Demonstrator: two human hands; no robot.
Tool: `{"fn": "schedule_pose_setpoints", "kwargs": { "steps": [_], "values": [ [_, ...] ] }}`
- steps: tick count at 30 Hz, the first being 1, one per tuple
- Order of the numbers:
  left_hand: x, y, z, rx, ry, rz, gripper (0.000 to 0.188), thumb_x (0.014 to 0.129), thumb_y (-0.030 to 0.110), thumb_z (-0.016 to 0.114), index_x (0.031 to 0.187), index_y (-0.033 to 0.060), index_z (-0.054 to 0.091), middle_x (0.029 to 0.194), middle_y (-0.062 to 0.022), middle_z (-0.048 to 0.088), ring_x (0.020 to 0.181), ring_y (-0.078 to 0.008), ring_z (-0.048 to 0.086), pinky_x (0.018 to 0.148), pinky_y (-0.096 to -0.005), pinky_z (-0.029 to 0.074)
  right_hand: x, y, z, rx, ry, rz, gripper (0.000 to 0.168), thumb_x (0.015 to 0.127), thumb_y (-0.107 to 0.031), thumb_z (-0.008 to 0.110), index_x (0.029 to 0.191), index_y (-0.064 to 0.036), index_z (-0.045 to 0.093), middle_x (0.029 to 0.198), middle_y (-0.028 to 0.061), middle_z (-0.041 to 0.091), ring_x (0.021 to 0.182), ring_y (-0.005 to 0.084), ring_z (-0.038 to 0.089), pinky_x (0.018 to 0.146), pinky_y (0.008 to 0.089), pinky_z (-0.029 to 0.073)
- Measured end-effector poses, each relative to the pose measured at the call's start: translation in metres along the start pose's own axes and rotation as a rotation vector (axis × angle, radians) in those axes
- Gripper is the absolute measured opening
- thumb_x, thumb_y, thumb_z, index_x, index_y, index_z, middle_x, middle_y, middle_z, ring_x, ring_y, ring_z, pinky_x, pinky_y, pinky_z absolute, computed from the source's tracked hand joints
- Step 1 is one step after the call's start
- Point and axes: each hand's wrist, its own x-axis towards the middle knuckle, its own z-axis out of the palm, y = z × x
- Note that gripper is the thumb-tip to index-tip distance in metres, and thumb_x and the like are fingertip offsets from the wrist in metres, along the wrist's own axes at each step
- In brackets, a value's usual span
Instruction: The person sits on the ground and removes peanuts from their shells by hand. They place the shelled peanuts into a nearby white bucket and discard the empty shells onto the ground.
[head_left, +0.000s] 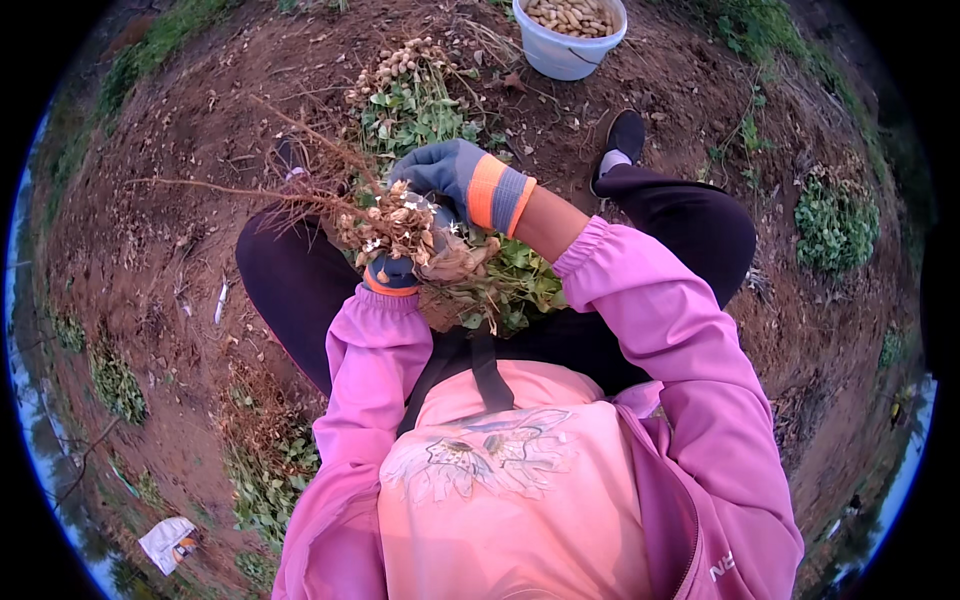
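Observation:
A bundle of uprooted peanut plants (394, 225) lies across my lap, its thin brown roots pointing left and its leafy tops (525, 281) toward my right thigh. Wrapped around the bundle from below is my left hand (394, 271), in a dark glove with an orange cuff and mostly covered by the plants. My right hand (439, 176), in a grey-blue glove with orange bands, bends over the top of the bundle. Its fingertips are hidden among the roots and stems, so whether they grip anything is unclear. Small white torn bits show among the dried brown parts.
Beyond my hands, more peanut plants (416, 112) with pods lie on brown soil. A white bucket (562, 56) holding peanuts in their shells stands at the top. Other plant heaps lie at left (270, 457) and right (836, 221). A white bag (169, 544) is at lower left.

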Motion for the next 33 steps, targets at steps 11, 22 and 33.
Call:
{"fn": "schedule_pose_setpoints", "kwargs": {
  "steps": [11, 22, 33],
  "values": [
    [0.031, 0.033, 0.148, 0.127, 0.201, -0.042, 0.040, 0.084, 0.022, 0.054, 0.117, 0.0010, 0.045, 0.113, -0.0144, 0.049, 0.100, -0.0290, 0.052, 0.087, -0.0424, 0.045, -0.052, -0.045, -0.026, 0.170, 0.082, -0.046, 0.010, 0.081, -0.011, 0.053, 0.085, -0.002, 0.056, 0.070, 0.0013, 0.050, 0.047, 0.0027, 0.037, 0.040, 0.0179, 0.030],
    [-0.017, 0.039, 0.021, 0.057, -0.054, 0.346, 0.048, 0.090, 0.031, 0.044, 0.132, 0.0101, 0.033, 0.124, -0.0121, 0.043, 0.107, -0.0261, 0.048, 0.093, -0.0391, 0.040, -0.095, -0.006, 0.016, -0.927, 0.074, -0.559, 0.032, 0.077, -0.007, 0.059, 0.109, -0.012, 0.058, 0.087, 0.0087, 0.054, 0.075, 0.0206, 0.054, 0.065, 0.0296, 0.044],
    [0.007, 0.043, 0.070, 0.013, -0.057, 0.182, 0.045, 0.087, 0.035, 0.048, 0.124, 0.0104, 0.041, 0.112, -0.0111, 0.046, 0.093, -0.0261, 0.050, 0.078, -0.0395, 0.046, -0.085, 0.002, 0.023, -0.965, 0.092, -0.555, 0.036, 0.074, -0.006, 0.061, 0.110, -0.009, 0.053, 0.091, 0.0110, 0.053, 0.075, 0.0259, 0.054, 0.066, 0.0327, 0.044]
  ]
}}
